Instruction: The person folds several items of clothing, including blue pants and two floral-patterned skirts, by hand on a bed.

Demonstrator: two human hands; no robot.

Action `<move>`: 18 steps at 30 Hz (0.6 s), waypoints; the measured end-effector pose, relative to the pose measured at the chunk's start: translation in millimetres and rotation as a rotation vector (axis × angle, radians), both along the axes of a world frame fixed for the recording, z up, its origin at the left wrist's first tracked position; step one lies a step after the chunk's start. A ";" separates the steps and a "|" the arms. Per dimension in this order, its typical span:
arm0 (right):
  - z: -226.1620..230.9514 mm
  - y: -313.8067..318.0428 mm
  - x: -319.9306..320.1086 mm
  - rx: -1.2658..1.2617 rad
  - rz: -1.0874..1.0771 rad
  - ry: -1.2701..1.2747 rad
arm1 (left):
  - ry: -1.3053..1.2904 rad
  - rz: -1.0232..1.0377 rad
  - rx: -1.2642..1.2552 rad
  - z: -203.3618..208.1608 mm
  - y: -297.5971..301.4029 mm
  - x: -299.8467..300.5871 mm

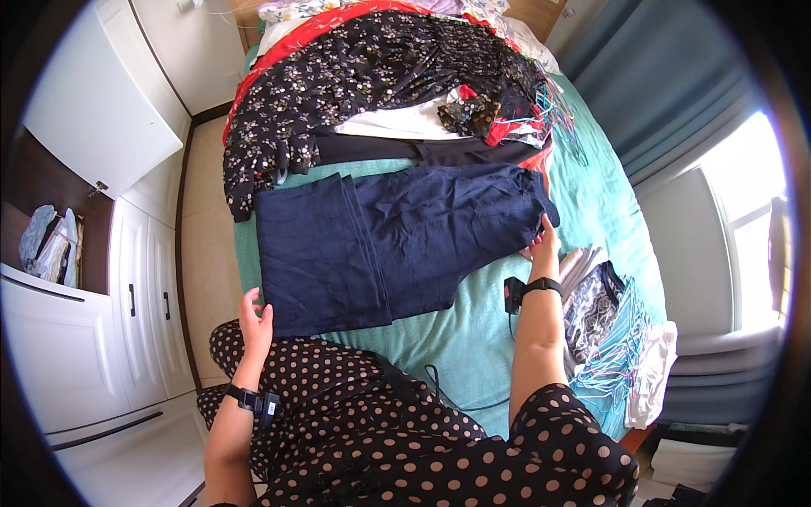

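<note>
Navy blue trousers lie sideways across the bed in front of me, legs together, with part of the leg length folded back over itself toward the left. At the waistband end on the right, my right hand is closed on the edge of the cloth; some of its fingers are hidden by the fabric. Beside the near left corner of the folded legs is my left hand. Its fingers are curved and apart from the thumb, and no cloth shows gripped in it. Both wrists wear black straps with small devices.
Beyond the trousers lie a black floral garment and black trousers. To the right are a heap of blue hangers, a grey patterned garment and a white cloth. White cabinets stand left, one door open. A cable crosses the bed.
</note>
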State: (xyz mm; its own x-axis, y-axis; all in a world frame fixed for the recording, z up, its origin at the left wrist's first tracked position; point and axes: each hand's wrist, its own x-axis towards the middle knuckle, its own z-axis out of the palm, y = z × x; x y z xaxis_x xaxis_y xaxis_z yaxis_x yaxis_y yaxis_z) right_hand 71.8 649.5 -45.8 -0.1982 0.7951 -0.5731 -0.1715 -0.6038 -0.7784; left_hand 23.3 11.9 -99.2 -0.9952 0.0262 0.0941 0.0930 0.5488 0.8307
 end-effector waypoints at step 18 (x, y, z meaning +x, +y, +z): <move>-25.7 28.8 18.1 -0.127 0.075 0.374 | -0.043 0.006 -0.063 -0.8 4.4 -2.1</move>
State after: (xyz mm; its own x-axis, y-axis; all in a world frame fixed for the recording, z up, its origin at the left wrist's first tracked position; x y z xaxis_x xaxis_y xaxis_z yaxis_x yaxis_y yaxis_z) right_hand 89.9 678.3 -71.5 -0.4670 0.6977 -0.5433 -0.3803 -0.7132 -0.5889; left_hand 21.2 16.3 -100.0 -0.9985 0.0247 0.0497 0.0546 0.6010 0.7974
